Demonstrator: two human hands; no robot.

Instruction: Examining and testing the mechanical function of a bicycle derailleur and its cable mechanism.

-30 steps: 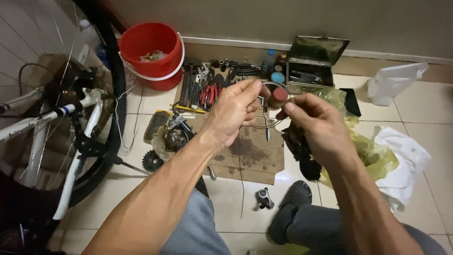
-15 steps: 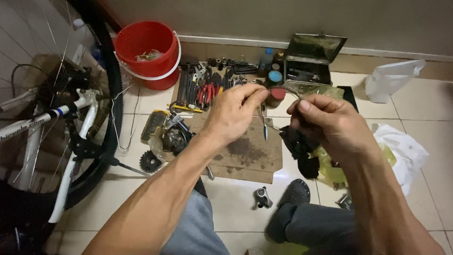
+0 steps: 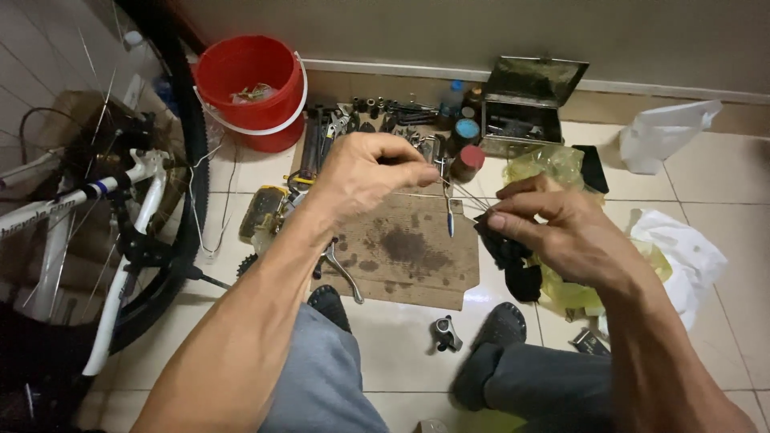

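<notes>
I see a thin wire (image 3: 465, 195) stretched between my two hands above a stained sheet of cardboard (image 3: 405, 252) on the tiled floor. My left hand (image 3: 365, 172) pinches one end with fingers closed tight; my right hand (image 3: 561, 228) pinches the other end between thumb and forefinger, with a black rag (image 3: 509, 252) bunched under it. Beyond the cardboard lie a row of tools (image 3: 353, 128), a red-capped tin (image 3: 467, 162) and an open metal box (image 3: 525, 104). A red bucket (image 3: 253, 88) stands by the wall, and a white bicycle (image 3: 96, 216) sits well to the left
</notes>
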